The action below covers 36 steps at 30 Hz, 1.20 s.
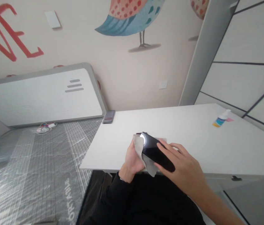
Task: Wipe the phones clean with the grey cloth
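Observation:
A black smartphone (pixel 156 153) is held above the white desk, its glossy face catching a bright glare at the far end. My left hand (pixel 132 157) grips a grey cloth (pixel 138 144) against the phone's near side. My right hand (pixel 181 165) lies across the phone, with its fingers pressed on the dark surface. Part of the cloth hangs below the phone. A small spray bottle (pixel 221 118) with a white top stands at the desk's far right, well away from both hands.
A pink slip (pixel 229 119) lies beside the bottle. A pixelated dark item (pixel 109 117) sits at the desk's far corner. Left of the desk is a plastic-wrapped grey mattress (pixel 40 162), with a white headboard (pixel 42 97) behind it. A wall and a grey-lined panel bound the far side.

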Available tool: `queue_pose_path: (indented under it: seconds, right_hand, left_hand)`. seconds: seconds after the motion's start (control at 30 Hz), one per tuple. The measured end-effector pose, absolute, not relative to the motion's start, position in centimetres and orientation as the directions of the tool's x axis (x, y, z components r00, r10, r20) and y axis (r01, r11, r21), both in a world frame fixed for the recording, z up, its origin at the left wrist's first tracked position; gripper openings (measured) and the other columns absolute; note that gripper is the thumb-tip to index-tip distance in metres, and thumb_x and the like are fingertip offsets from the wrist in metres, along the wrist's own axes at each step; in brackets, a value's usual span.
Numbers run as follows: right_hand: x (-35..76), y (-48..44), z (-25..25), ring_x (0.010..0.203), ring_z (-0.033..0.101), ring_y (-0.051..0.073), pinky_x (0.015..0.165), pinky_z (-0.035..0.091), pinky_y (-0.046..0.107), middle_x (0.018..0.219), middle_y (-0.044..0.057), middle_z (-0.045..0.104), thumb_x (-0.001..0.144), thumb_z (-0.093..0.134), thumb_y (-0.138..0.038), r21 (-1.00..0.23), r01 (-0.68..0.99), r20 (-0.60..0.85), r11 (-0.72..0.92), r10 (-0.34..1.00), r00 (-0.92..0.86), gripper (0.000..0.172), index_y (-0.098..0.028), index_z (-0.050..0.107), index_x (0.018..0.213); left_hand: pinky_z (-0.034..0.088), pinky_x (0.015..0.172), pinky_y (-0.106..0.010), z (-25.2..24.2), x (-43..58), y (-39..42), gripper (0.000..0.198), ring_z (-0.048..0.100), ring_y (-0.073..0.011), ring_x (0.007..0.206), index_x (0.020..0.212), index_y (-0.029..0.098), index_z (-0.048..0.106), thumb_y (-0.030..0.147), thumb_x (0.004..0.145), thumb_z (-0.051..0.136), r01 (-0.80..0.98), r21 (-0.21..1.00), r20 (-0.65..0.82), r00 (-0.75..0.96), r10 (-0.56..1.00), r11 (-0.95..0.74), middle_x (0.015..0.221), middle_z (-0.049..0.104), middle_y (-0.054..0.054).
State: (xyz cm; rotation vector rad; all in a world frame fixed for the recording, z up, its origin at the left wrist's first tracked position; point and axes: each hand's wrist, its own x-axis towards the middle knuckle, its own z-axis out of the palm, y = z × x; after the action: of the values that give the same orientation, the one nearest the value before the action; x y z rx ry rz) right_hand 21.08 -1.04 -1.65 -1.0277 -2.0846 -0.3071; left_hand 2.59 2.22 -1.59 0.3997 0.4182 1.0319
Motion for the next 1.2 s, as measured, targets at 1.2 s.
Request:
queue_pose_path:
  seconds: [1.2]
  right_hand:
    - [20.6,-0.6,-4.7,0.117,0.068,0.032,0.092,0.060,0.046,0.135,0.010,0.073,0.087,0.076,-0.049,-0.973,0.020,0.225,0.230,0.964,-0.143,0.049,-0.028,0.074,0.131]
  left_hand:
    - [0.041,0.117,-0.053,1.6,0.8,0.5,0.057,0.063,-0.0296,0.132,0.120,0.022,0.077,0.052,0.108,0.029,-0.949,0.305,-0.144,-0.123,0.982,-0.074,0.123,0.079,-0.010]
